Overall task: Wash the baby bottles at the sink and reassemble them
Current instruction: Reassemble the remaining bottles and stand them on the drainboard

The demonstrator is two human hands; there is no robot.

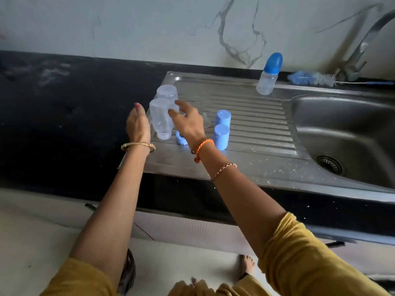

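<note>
One bottle (pixel 269 76) is standing reassembled; both hands, left (pixel 137 122) and right (pixel 188 122), are reaching, fingers released, around an upturned bottle (pixel 160 117), caps (pixel 222 130) waiting.

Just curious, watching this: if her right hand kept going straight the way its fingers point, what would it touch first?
Most likely the nearer upturned clear bottle; the right hand has its fingertips right at that bottle's side. Depth is unclear, so they may already touch it.

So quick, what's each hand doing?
Left hand: open, beside the near bottle, not gripping.
Right hand: open, fingers spread, holding nothing.
</note>
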